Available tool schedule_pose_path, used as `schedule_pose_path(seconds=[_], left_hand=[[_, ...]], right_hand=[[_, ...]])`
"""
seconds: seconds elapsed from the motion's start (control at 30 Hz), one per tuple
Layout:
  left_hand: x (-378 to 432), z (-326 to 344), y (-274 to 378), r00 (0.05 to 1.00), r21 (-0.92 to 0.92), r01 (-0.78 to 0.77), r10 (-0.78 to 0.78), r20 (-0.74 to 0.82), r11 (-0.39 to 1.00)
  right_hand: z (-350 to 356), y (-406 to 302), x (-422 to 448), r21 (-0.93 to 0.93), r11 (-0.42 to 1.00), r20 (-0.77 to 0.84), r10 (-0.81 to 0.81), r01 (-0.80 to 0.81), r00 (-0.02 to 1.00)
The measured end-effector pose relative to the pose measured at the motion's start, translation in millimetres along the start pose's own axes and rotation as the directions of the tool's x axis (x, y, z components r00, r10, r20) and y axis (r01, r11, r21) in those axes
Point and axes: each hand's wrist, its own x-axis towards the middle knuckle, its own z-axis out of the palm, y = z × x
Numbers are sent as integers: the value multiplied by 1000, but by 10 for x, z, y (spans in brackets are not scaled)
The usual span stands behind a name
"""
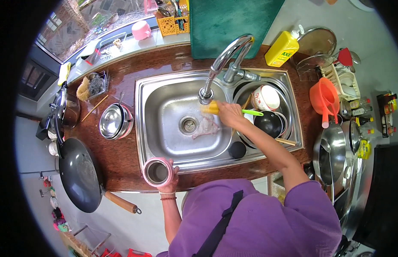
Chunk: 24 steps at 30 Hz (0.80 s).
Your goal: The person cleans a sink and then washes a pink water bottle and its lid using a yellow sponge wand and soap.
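My left hand (171, 180) holds a pink insulated container (158, 172), its round mouth facing up, over the sink's front left edge. My right hand (230, 114) grips a brush with a green handle (254, 112) and a yellow head (210, 108), just under the spout of the chrome faucet (229, 51). Below it a whitish, translucent piece (205, 128) lies in the steel sink basin (163, 135), right of the drain (188, 125). In the smaller basin to the right sit a white bowl with a red pattern (266, 98) and a black bowl (268, 124).
Stacked metal bowls (111, 122) and a wok (80, 173) with a wooden handle stand left of the sink. A yellow soap bottle (281, 48) and green cutting board (231, 25) are behind it. An orange dipper (324, 96) sits right; a black round object (237, 149) rests on the sink's rim.
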Motion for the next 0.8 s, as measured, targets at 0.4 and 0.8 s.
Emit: schedule_pose_path(seconds=[0.4,0.8], left_hand=[[3,17,-53,988,-550,126,-153,-5,826],[-29,-29,-107,950,-740,109,-288,-118,664]], right_hand=[[-782,969,-165,73,989,-656,144,-128,741],[-543,651,-361,468,875,-326,301,-124,896]])
